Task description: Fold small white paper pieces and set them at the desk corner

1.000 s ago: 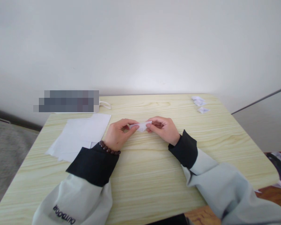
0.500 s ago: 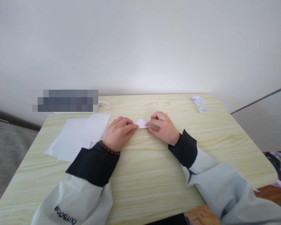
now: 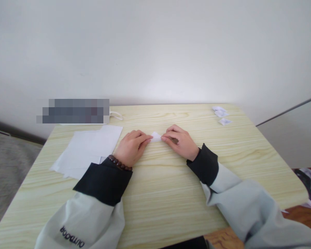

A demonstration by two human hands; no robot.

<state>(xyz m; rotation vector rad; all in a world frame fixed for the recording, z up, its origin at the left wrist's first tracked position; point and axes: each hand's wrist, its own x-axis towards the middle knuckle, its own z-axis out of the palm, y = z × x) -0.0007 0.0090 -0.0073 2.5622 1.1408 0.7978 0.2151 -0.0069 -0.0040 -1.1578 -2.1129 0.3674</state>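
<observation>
A small folded white paper piece (image 3: 156,136) lies on the light wooden table (image 3: 158,193), between my two hands. My left hand (image 3: 131,147) rests knuckles-up with its fingertips pressed onto the paper's left edge; a dark bead bracelet circles that wrist. From the other side, my right hand (image 3: 180,142) pins the paper's right edge with curled fingers. Both hands lie low against the tabletop.
A loose stack of white paper sheets (image 3: 86,150) lies left of my left hand. Three small folded paper pieces (image 3: 221,114) sit at the far right corner. A white object with a loop handle (image 3: 115,116) stands at the back left, against the wall.
The folded paper, held slightly above the table a second ago, now lies pressed flat on it. Both hands came down and their fingertips moved closer together over it.
</observation>
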